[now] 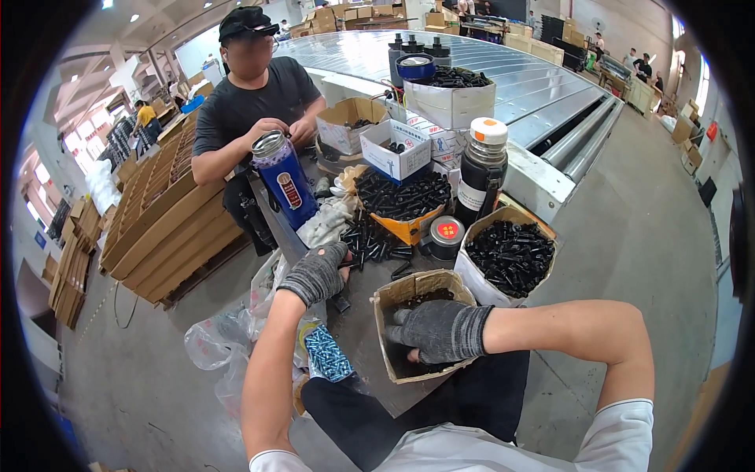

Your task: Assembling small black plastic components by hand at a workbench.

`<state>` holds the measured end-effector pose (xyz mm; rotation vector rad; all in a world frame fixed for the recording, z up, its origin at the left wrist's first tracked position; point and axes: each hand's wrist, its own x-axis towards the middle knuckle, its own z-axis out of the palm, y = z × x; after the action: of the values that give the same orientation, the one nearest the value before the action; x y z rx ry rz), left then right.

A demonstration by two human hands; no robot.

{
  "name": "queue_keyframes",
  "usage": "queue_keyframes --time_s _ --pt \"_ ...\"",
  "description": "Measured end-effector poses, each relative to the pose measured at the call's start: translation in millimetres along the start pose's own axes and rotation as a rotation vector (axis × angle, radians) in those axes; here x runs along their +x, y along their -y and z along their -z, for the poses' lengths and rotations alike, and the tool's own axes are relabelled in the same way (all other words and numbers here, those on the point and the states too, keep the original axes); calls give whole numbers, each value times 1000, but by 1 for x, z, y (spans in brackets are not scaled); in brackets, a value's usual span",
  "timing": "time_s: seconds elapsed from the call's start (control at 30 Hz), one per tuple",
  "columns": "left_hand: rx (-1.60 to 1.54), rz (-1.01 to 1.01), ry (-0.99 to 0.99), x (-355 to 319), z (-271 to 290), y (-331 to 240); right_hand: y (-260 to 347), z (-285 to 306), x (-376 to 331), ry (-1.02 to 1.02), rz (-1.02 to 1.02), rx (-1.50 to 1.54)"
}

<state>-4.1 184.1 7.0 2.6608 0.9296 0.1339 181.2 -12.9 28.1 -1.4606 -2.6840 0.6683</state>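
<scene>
Far left: stacked flat cardboard (165, 228) on the floor, then crumpled clear plastic bags (228, 338) at the worktop (362, 315) edge. Your left hand (318, 271), grey fingerless glove, sits on the worktop at the loose pile of black bolts (370, 240); fingers curled, can't tell if they're pinching anything. Behind it a blue steel flask (281, 179) stands upright, white rags (326, 220) beside it. A person in a dark shirt (248, 102) is working across the worktop, both hands together at chest height. Centre: an orange tray of black bolts (401, 200), small white boxes (397, 149) behind it. Your right hand (440, 330), grey glove, is down inside the open cardboard box (417, 326) nearest you, fingers spread over the black parts in it, grip not visible. Your hands are well apart. Right of that: a round red-topped tin (447, 232), a black bottle with a white and orange cap (481, 169), and a white-lined box full of black bolts (507, 256).
</scene>
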Motion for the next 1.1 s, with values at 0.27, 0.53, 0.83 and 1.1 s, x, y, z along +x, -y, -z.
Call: queue_keyframes --time_s 0.27,0.53,0.83,1.1 --pt "-756 -88 -432 -57 10 -28 -35 22 -5 27 -27 321" --pt "-1156 84 -461 -118 -5 -97 -41 43 -17 26 35 796" --pt "-1057 51 -632 -121 -33 -109 -30 44 -29 25 -120 1349" --pt "-988 -50 -756 -121 -28 -135 -21 39 -28 -84 -187 1266"
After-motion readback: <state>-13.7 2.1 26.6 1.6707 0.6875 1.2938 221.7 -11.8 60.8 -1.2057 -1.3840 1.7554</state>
